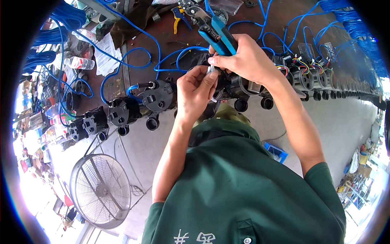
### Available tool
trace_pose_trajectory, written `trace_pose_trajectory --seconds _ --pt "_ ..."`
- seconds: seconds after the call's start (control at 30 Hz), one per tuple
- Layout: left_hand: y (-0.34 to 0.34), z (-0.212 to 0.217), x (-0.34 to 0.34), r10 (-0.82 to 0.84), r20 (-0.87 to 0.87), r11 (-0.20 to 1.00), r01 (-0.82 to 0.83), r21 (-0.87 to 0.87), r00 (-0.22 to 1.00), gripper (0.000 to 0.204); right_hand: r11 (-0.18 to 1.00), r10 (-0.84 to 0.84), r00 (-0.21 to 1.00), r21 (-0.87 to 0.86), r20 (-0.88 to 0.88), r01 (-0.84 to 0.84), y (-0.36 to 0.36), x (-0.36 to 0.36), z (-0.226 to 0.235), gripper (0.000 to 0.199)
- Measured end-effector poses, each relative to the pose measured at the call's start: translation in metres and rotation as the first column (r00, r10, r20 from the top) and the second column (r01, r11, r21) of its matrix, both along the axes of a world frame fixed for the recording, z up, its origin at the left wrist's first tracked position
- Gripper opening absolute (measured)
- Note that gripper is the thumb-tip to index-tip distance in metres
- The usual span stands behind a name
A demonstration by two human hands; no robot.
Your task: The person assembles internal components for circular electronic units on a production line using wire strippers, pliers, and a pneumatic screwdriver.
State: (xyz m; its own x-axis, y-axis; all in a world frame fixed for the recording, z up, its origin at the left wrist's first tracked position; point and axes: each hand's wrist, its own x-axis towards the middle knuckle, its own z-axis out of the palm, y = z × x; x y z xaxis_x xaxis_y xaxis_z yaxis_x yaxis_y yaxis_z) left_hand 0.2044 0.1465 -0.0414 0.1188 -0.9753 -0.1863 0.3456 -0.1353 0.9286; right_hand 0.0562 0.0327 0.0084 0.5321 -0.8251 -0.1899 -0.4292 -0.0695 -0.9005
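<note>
Blue cables (191,48) trail over a brown worktop (170,42) in the head view. Near black housings (156,97), the left hand (194,91) pinches a small pale piece (210,70) between its fingers; the right hand (250,59) has its fingers clamped around blue-handled pliers (219,35).

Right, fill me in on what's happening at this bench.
A person in a green top is working with both hands. The right hand grips a teal-handled tool, its metal head pointing away from the body. The left hand pinches a small pale piece just below it. Black round housings line the table's near edge, and yellow-and-blue pliers lie beyond, among blue cables.
</note>
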Motion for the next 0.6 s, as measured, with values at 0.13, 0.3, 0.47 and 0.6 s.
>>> trace_pose_trajectory --seconds 0.13,0.3,0.47,0.6 --pt "0.002 -0.003 -0.002 0.044 -0.081 0.999 -0.045 -0.011 0.996 0.018 0.996 0.036 0.999 0.078 -0.010 -0.035 -0.004 0.007 0.008 0.021" --pt "0.003 -0.007 -0.005 0.062 -0.194 0.997 -0.071 -0.037 0.979 0.019 0.995 0.069 0.993 0.081 -0.099 -0.061 -0.007 0.014 0.016 0.022" --pt "0.006 -0.015 -0.001 0.001 -0.276 0.998 -0.018 -0.059 0.961 0.016 0.985 0.093 0.992 0.155 -0.087 -0.079 -0.007 0.017 0.023 0.023" --pt "0.005 -0.014 0.004 -0.018 -0.350 0.999 -0.002 -0.055 0.937 0.015 0.972 0.108 0.994 0.212 -0.031 -0.099 -0.008 0.020 0.021 0.022"
